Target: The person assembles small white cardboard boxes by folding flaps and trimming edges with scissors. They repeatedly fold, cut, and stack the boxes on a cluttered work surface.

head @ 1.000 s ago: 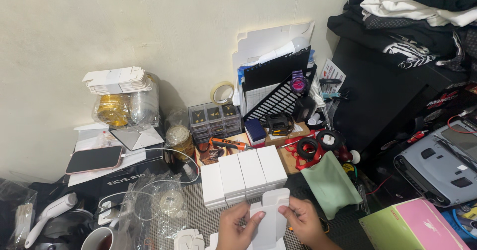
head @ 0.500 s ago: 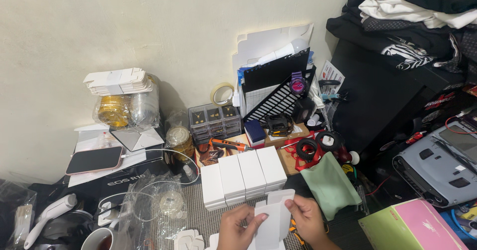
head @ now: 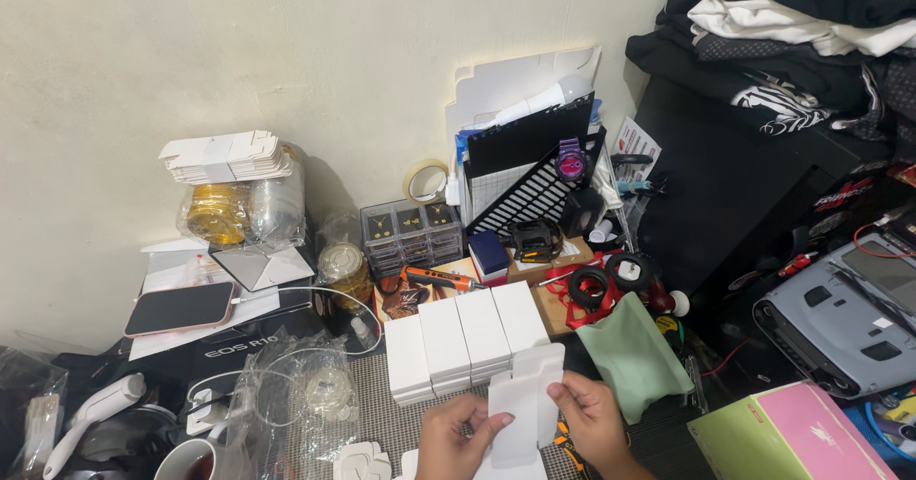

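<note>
At the six o'clock edge of a cluttered counter (head: 372, 413), the left hand (head: 456, 439) and right hand (head: 592, 421) are both pinched shut on a flat white die-cut cardboard box blank (head: 520, 399), held upright between them. The sheet looks light and thin (easily creased), best gripped by its side edges. Four finished white boxes (head: 466, 339) sit just beyond, at twelve o'clock.

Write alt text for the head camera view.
Two bare hands, left hand and right hand, hold a flat white cardboard box blank over a cluttered desk. Behind it stands a row of four white boxes, with a green cloth to the right and a phone to the left.
</note>
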